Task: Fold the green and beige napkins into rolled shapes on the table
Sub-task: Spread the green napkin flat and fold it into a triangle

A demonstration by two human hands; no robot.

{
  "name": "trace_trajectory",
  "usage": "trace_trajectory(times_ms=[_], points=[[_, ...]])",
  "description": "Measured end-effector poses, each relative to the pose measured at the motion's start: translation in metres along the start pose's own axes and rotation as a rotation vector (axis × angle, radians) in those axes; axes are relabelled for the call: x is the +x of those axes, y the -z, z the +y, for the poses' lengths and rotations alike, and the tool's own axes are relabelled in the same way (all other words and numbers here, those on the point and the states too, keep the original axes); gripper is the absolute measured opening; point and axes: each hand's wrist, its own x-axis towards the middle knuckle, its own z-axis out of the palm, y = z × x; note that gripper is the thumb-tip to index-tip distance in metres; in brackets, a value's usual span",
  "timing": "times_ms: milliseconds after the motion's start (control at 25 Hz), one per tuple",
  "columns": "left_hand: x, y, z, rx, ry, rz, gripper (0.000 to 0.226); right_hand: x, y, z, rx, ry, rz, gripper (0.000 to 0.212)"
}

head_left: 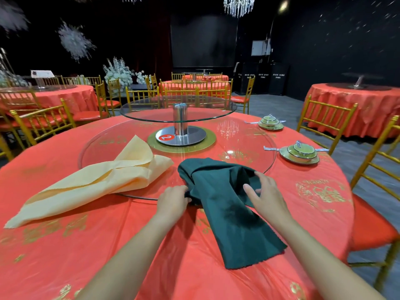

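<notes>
At the far left the beige napkin (91, 185) lies in a long, loose fold, its narrow tip pointing toward the left rim of the table (65, 245) and its wide end flopped over the edge of the flat glass disc (238, 135). To my eye it is gathered but nowhere near a tight roll. Next comes the left hand (173, 202), its fingers curled and clamped on the left-hand fold of the green napkin (227, 208). That napkin lies straight ahead of the person as a broad slanting band, bunched at its far end on the glass and trailing down to a scalloped hem near the table's near-right edge. The right hand (266, 195) is over its upper right part with fingers spread apart and fairly straight, holding nothing. I cannot tell whether they press the cloth or only hover. I'd judge the work early: the green one is being arranged, not yet rolled, and the beige still needs its turn. There is bare red cloth between the two napkins and in front of the arms to roll on, though the glass rim makes a step under both. Off to the right, the lidded green bowl (299, 152) on its plate sits well apart.
</notes>
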Motion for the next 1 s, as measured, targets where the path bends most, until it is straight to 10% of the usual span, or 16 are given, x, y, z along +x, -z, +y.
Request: trace_trajectory(times_ms=[280, 600, 840, 1000], points=[[-0.006, 0.015, -0.03, 0.021, 0.003, 0.12, 0.016, 0.009, -0.013, 0.007, -0.005, -0.094, 0.025, 0.045], [-0.027, 0.043, -0.062, 0.007, 0.034, 0.183, 0.017, -0.004, -0.022, 0.043, -0.565, 0.106, -0.531, 0.051], [-0.04, 0.063, -0.098, 0.089, 0.112, 0.214, 0.022, 0.007, 0.01, 0.053, -0.848, -0.061, -0.485, 0.055], [-0.044, 0.065, -0.095, 0.025, -0.039, 0.208, 0.029, -0.017, -0.002, 0.019, -0.501, 0.213, -0.057, 0.045]])
